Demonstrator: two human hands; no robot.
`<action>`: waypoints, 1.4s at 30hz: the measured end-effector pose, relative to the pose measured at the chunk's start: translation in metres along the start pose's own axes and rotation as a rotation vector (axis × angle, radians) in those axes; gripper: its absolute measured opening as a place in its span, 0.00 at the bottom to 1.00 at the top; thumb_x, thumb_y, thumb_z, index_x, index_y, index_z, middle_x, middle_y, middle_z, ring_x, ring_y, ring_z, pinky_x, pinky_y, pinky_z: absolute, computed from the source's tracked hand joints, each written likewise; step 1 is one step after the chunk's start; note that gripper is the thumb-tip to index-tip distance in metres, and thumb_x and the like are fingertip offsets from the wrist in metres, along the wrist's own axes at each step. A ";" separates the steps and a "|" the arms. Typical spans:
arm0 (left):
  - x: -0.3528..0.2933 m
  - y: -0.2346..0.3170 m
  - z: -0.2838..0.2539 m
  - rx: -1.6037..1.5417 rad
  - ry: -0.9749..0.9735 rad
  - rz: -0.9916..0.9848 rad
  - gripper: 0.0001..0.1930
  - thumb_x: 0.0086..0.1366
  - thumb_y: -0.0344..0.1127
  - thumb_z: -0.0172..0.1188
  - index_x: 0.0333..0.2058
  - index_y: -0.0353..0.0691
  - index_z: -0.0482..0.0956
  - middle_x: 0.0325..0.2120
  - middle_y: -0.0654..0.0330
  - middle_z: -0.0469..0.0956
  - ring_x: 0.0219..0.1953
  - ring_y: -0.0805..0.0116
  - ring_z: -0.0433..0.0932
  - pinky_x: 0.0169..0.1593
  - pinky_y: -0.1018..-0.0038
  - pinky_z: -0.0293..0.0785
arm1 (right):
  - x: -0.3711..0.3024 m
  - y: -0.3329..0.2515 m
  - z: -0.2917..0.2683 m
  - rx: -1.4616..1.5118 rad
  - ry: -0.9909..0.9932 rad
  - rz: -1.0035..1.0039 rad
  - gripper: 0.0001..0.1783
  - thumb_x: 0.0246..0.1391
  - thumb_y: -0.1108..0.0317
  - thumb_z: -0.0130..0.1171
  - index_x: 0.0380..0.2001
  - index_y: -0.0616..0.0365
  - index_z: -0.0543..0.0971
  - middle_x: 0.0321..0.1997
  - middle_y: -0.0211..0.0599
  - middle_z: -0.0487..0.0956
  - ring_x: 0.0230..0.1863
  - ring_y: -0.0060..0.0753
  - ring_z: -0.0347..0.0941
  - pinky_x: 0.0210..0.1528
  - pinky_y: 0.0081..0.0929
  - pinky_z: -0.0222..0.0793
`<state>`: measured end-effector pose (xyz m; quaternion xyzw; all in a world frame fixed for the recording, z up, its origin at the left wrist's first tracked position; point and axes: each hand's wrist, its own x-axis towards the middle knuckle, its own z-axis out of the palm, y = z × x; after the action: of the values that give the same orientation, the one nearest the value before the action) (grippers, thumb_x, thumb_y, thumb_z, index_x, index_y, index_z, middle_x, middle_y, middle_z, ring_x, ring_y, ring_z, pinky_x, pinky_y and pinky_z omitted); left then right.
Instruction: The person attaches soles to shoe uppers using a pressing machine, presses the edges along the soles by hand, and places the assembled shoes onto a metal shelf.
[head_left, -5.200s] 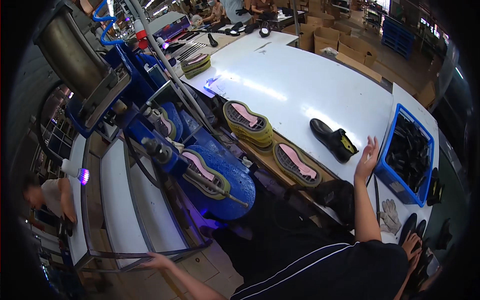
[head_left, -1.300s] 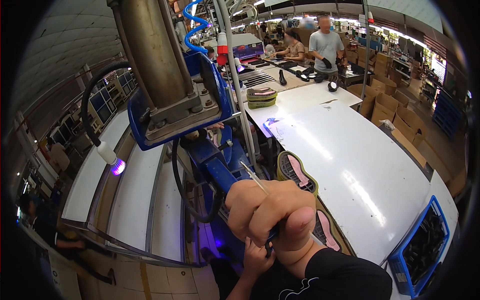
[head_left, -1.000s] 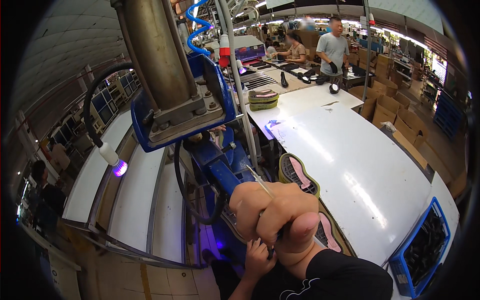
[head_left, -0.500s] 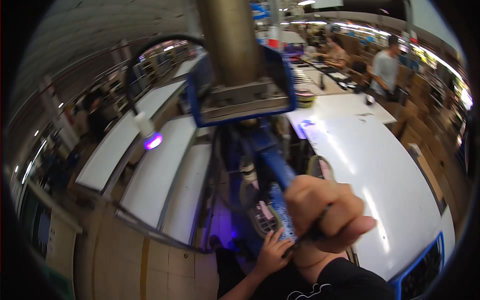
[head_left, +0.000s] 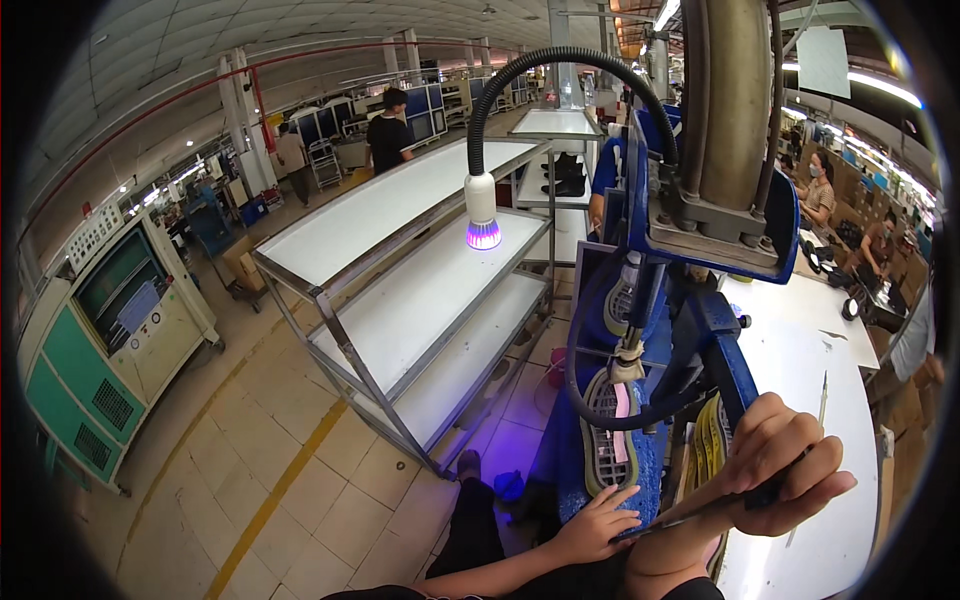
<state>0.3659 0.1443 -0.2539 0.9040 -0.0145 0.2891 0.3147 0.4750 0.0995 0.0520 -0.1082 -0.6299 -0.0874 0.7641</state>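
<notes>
A shoe sole (head_left: 610,440) with a dark grid inside, a pale rim and a pink strip along it lies on the blue bed of a press. My left hand (head_left: 598,525) rests at the sole's near end, its fingers stretched out and spread over the blue surface. To the right, my right hand (head_left: 785,465) is closed around a thin dark tool (head_left: 690,518) that reaches left towards my left hand; its exact kind does not show. A slim pointed rod (head_left: 824,400) shows above my right fist; whether it is held or lies behind is unclear.
The press column (head_left: 735,110) and its blue head (head_left: 715,240) stand over the sole. A purple-lit lamp (head_left: 483,225) hangs from a black flexible neck. Left is a tiered rack (head_left: 440,290); right is a white table (head_left: 800,340). Several yellow-edged soles (head_left: 708,445) are stacked beside the press.
My head view has turned left, so the press and hands now appear further right and more of the rack shows. The left hand stays at the sole; the right keeps its grip.
</notes>
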 end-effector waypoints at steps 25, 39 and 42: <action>0.002 0.004 -0.008 -0.032 -0.007 0.002 0.20 0.60 0.38 0.70 0.49 0.37 0.81 0.53 0.56 0.81 0.74 0.51 0.61 0.74 0.42 0.52 | -0.004 -0.003 0.001 -0.088 0.051 0.014 0.28 0.79 0.50 0.24 0.23 0.42 0.64 0.19 0.28 0.69 0.11 0.16 0.60 0.29 0.23 0.62; 0.001 0.005 -0.006 -0.026 0.003 0.001 0.19 0.59 0.39 0.71 0.47 0.38 0.82 0.53 0.56 0.81 0.73 0.50 0.62 0.74 0.43 0.53 | -0.004 -0.006 0.001 -0.090 0.033 0.040 0.29 0.79 0.49 0.25 0.23 0.42 0.65 0.19 0.28 0.69 0.13 0.18 0.59 0.30 0.25 0.60; 0.002 0.006 -0.006 -0.042 0.032 -0.002 0.19 0.60 0.40 0.70 0.47 0.37 0.82 0.53 0.56 0.81 0.73 0.50 0.63 0.74 0.43 0.53 | -0.004 -0.007 0.000 -0.083 0.035 0.059 0.28 0.79 0.49 0.27 0.22 0.42 0.65 0.19 0.28 0.68 0.14 0.19 0.58 0.31 0.26 0.59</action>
<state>0.3632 0.1437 -0.2458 0.8924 -0.0146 0.3029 0.3341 0.4722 0.0932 0.0480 -0.1569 -0.6089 -0.0929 0.7720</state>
